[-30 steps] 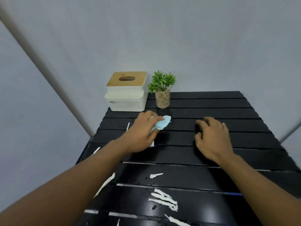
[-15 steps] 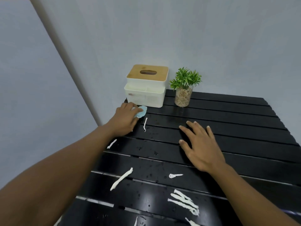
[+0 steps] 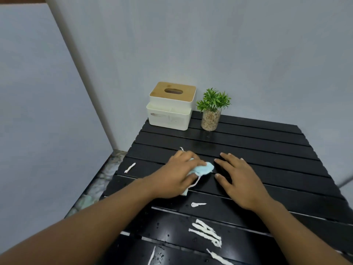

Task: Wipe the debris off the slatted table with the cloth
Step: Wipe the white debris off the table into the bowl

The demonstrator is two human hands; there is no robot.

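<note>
My left hand [image 3: 176,174] presses a light blue cloth [image 3: 204,168] onto the black slatted table [image 3: 267,150] near its middle. A thin white strand hangs from under the cloth. My right hand [image 3: 240,178] lies flat on the slats just right of the cloth, fingers spread, holding nothing. White shreds of debris lie on the table: one strip [image 3: 130,167] near the left edge, a small piece [image 3: 198,204] in front of the hands, a cluster of strips [image 3: 207,232] nearer to me, and more at the bottom edge.
A white tissue box with a wooden lid [image 3: 171,106] stands at the table's back left corner. Beside it is a small green plant in a glass of pebbles [image 3: 211,109]. Grey walls close in behind and to the left. Patterned floor [image 3: 99,180] shows left of the table.
My left hand has swept the cloth from the back left, near the tissue box, toward me and the table's middle. The right hand stays flat on the slats. The camera has tilted.
</note>
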